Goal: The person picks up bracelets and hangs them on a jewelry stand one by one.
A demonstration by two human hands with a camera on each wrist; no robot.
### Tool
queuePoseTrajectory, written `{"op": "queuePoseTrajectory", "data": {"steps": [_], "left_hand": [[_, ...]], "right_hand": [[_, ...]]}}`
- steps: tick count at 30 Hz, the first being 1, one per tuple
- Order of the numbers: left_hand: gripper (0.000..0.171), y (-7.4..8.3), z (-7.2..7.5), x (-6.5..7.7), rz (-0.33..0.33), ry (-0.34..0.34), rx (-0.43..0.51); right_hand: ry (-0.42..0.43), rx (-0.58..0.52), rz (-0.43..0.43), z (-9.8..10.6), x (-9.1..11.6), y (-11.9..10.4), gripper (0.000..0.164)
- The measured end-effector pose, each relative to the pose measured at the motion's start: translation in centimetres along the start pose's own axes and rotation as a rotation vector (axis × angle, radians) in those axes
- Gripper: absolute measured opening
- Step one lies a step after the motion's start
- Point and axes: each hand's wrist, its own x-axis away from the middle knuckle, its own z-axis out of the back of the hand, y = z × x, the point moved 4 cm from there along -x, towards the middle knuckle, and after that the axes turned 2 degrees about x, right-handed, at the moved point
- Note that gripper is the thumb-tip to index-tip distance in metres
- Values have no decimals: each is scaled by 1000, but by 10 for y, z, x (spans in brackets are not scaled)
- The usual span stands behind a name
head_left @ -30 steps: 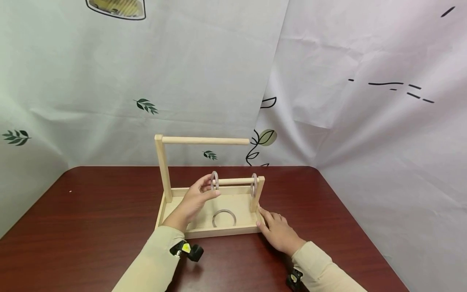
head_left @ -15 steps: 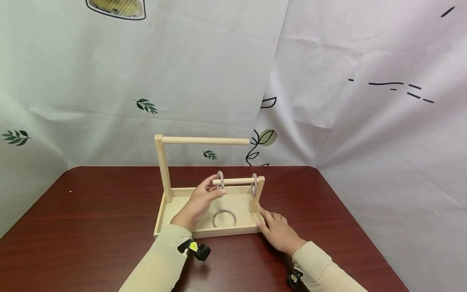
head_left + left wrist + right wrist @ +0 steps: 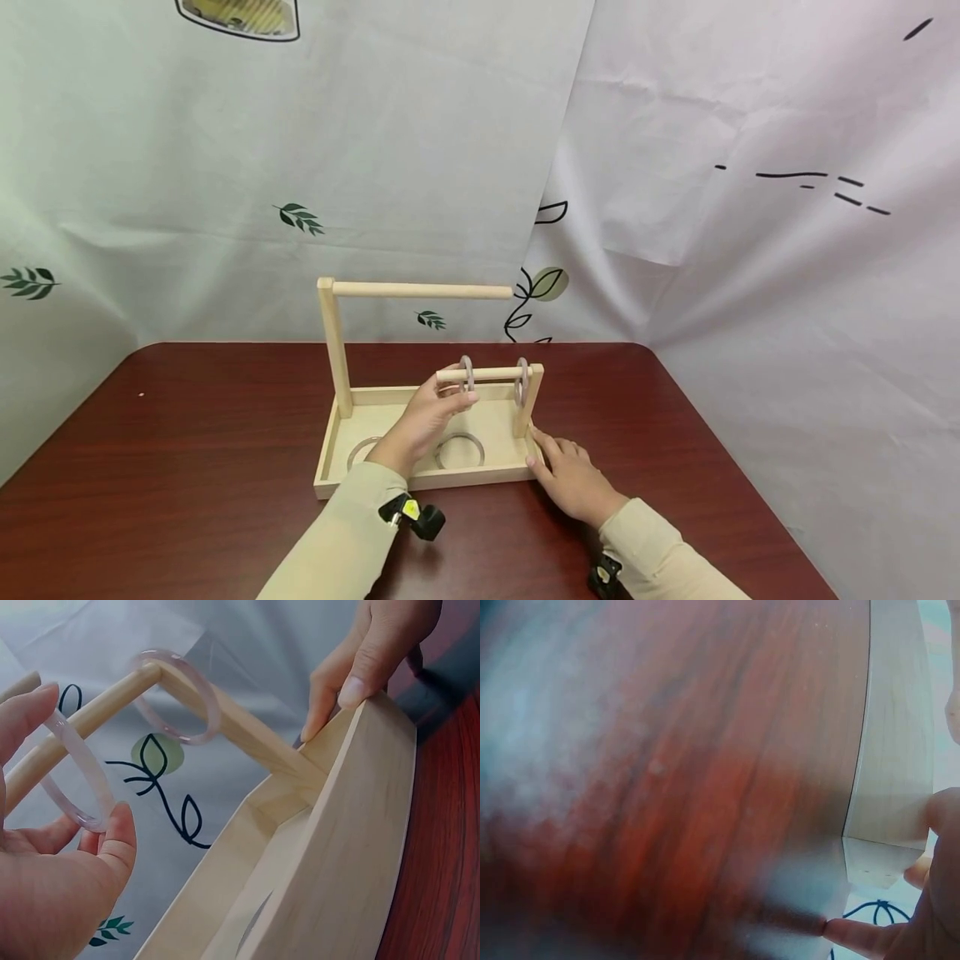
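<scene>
Pinching a glossy, pale mauve round ring (image 3: 88, 761) between thumb and fingers, the left hand (image 3: 427, 417) holds it around the lower pale-wood rod (image 3: 493, 373), while the right hand (image 3: 573, 483), well apart from it, lies against the three-o'clock end of the rectangular pale-wood tray (image 3: 480, 476), fingers extended. Seen from the head and measured from the pinched ring, a second mauve ring (image 3: 208, 697) hangs on that rod at three o'clock, a third ring (image 3: 460, 434) sits inside the tray at six, and a fourth ring (image 3: 356, 448), partly hidden, at eight. Beneath the tray is the glossy reddish-brown surface (image 3: 187, 433).
</scene>
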Motion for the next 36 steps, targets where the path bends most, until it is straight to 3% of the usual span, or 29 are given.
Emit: {"op": "queuePoseTrajectory", "data": {"steps": [12,36], "left_hand": [[61,-5,-14,-5,-19,-37,-26],[64,-11,-14,-8,1,-42,-73]], "right_hand": [[12,-4,3,1,1,-1,52],[7,-13,8,1,2,-2,52]]}}
